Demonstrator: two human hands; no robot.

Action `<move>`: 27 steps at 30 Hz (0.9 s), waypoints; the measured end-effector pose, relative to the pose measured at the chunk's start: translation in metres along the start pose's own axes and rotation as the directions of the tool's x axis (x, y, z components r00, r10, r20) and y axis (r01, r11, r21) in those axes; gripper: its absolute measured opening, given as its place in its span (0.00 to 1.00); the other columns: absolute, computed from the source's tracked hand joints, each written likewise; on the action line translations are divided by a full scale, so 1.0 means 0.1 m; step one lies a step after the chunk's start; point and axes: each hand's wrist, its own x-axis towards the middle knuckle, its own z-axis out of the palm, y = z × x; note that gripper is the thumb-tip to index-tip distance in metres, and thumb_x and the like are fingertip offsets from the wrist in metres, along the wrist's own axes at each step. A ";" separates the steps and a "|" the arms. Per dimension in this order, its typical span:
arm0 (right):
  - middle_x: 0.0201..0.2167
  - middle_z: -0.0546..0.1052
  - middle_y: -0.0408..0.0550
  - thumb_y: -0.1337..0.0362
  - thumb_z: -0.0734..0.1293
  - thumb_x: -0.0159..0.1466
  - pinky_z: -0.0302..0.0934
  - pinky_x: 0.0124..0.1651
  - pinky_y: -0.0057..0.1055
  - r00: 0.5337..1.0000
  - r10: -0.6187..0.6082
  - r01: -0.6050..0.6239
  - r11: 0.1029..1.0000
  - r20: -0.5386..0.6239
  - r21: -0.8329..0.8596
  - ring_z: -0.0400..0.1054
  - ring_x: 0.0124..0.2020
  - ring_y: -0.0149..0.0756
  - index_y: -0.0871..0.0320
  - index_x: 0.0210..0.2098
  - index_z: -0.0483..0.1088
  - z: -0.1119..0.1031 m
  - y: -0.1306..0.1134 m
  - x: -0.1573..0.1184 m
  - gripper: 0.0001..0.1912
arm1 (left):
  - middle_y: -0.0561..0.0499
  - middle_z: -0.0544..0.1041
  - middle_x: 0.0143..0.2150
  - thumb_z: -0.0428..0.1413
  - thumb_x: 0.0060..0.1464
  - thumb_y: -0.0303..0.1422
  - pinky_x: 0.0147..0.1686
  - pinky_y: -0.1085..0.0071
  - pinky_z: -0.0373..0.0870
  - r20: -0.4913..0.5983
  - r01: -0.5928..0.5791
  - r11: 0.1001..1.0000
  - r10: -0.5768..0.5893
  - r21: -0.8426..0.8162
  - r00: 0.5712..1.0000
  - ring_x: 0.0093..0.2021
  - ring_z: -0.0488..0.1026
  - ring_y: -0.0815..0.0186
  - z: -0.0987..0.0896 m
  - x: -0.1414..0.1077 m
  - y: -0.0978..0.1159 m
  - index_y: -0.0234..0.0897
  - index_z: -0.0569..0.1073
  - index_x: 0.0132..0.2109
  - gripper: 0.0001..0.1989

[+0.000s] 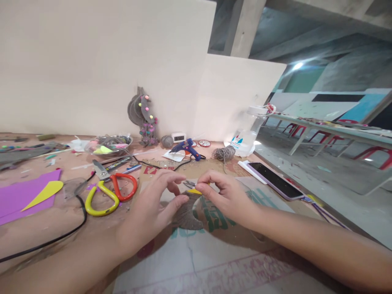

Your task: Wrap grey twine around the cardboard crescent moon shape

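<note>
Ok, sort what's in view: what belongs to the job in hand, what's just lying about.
Belongs:
gray crescent, between the left hand and right hand
likely also yarn, scissors and glue gun, all untouched

Probably just lying about:
phone
bottle
clock
</note>
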 end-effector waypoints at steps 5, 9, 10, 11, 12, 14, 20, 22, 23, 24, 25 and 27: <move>0.22 0.70 0.42 0.59 0.60 0.63 0.56 0.28 0.25 0.999 0.002 -0.002 1.000 -0.055 -0.006 0.62 0.24 0.28 0.59 0.27 0.66 -0.01 0.01 0.00 0.12 | 0.50 0.71 0.39 0.54 0.53 0.37 0.39 0.66 0.66 0.127 0.028 0.997 -0.036 0.067 0.991 0.39 0.69 0.64 0.00 0.02 -0.03 0.41 0.69 0.44 0.11; 0.23 0.70 0.42 0.61 0.61 0.63 0.57 0.30 0.26 0.987 -0.116 0.115 0.993 -0.113 -0.016 0.63 0.25 0.28 0.58 0.28 0.67 -0.05 0.02 -0.01 0.10 | 0.50 0.74 0.36 0.52 0.54 0.32 0.36 0.68 0.67 0.179 -0.033 0.988 0.005 0.154 0.984 0.37 0.70 0.64 -0.02 0.02 -0.09 0.41 0.74 0.40 0.08; 0.23 0.70 0.42 0.62 0.61 0.63 0.57 0.30 0.26 0.978 -0.175 0.172 0.984 -0.110 -0.039 0.63 0.25 0.28 0.58 0.28 0.67 -0.06 0.03 -0.02 0.09 | 0.50 0.75 0.36 0.51 0.54 0.30 0.36 0.68 0.67 0.164 -0.038 0.986 0.011 0.160 0.986 0.37 0.71 0.64 -0.02 0.02 -0.11 0.42 0.74 0.42 0.11; 0.23 0.70 0.43 0.63 0.62 0.63 0.57 0.30 0.27 0.966 -0.243 0.237 0.969 -0.093 -0.069 0.62 0.26 0.29 0.58 0.28 0.67 -0.06 0.03 -0.02 0.08 | 0.50 0.76 0.37 0.50 0.53 0.27 0.38 0.68 0.68 0.134 -0.024 0.988 0.003 0.155 0.991 0.37 0.72 0.64 -0.04 0.03 -0.12 0.43 0.74 0.45 0.14; 0.23 0.70 0.43 0.63 0.62 0.62 0.57 0.31 0.27 0.947 -0.315 0.308 0.946 -0.060 -0.103 0.62 0.26 0.29 0.58 0.29 0.67 -0.07 0.04 -0.03 0.07 | 0.51 0.77 0.39 0.49 0.52 0.25 0.39 0.67 0.68 0.100 0.003 0.990 -0.017 0.140 0.995 0.39 0.72 0.64 -0.05 0.03 -0.13 0.43 0.73 0.47 0.17; 0.23 0.71 0.44 0.63 0.62 0.62 0.56 0.32 0.29 0.897 -0.441 0.440 0.881 0.035 -0.173 0.62 0.27 0.30 0.58 0.30 0.67 -0.05 0.07 -0.04 0.07 | 0.52 0.78 0.44 0.48 0.51 0.24 0.44 0.67 0.68 0.056 0.079 0.993 -0.084 0.088 0.995 0.42 0.73 0.64 -0.07 0.04 -0.14 0.43 0.72 0.50 0.20; 0.24 0.71 0.46 0.61 0.60 0.64 0.54 0.32 0.30 0.815 -0.538 0.579 0.750 0.213 -0.320 0.62 0.28 0.32 0.60 0.32 0.66 0.07 0.19 -0.05 0.09 | 0.53 0.76 0.48 0.45 0.55 0.28 0.49 0.64 0.66 0.106 0.331 0.926 -0.316 -0.182 0.943 0.49 0.70 0.62 -0.09 0.10 -0.09 0.40 0.72 0.50 0.18; 0.24 0.70 0.46 0.61 0.59 0.65 0.53 0.32 0.30 0.831 -0.510 0.556 0.760 0.222 -0.337 0.61 0.28 0.32 0.60 0.32 0.66 0.10 0.22 -0.04 0.10 | 0.51 0.77 0.45 0.46 0.57 0.34 0.45 0.64 0.68 0.108 0.393 0.882 -0.377 -0.259 0.920 0.46 0.71 0.61 -0.08 0.11 -0.09 0.40 0.72 0.49 0.17; 0.25 0.70 0.46 0.60 0.59 0.65 0.53 0.32 0.29 0.840 -0.497 0.543 0.770 0.220 -0.334 0.60 0.28 0.32 0.60 0.32 0.65 0.11 0.23 -0.04 0.10 | 0.50 0.77 0.42 0.47 0.56 0.36 0.42 0.65 0.69 0.108 0.417 0.860 -0.403 -0.294 0.909 0.44 0.72 0.61 -0.07 0.11 -0.10 0.40 0.73 0.49 0.16; 0.25 0.70 0.46 0.59 0.60 0.64 0.53 0.32 0.29 0.849 -0.483 0.529 0.784 0.215 -0.324 0.60 0.28 0.32 0.60 0.31 0.65 0.11 0.24 -0.04 0.11 | 0.50 0.77 0.39 0.48 0.56 0.38 0.39 0.66 0.70 0.105 0.433 0.839 -0.424 -0.329 0.900 0.41 0.73 0.60 -0.06 0.12 -0.11 0.40 0.73 0.48 0.16; 0.25 0.70 0.46 0.57 0.61 0.63 0.53 0.32 0.29 0.862 -0.464 0.506 0.807 0.204 -0.305 0.60 0.28 0.32 0.59 0.31 0.65 0.11 0.25 -0.05 0.12 | 0.49 0.77 0.37 0.50 0.55 0.38 0.36 0.67 0.71 0.098 0.447 0.819 -0.444 -0.360 0.891 0.39 0.73 0.61 -0.04 0.12 -0.13 0.39 0.73 0.47 0.16; 0.25 0.69 0.45 0.53 0.63 0.60 0.54 0.31 0.29 0.916 -0.374 0.400 0.884 0.146 -0.241 0.60 0.28 0.32 0.59 0.33 0.64 0.11 0.25 -0.06 0.14 | 0.50 0.76 0.33 0.52 0.53 0.38 0.30 0.70 0.70 0.082 0.471 0.785 -0.482 -0.402 0.872 0.35 0.73 0.62 -0.01 0.11 -0.15 0.39 0.72 0.47 0.15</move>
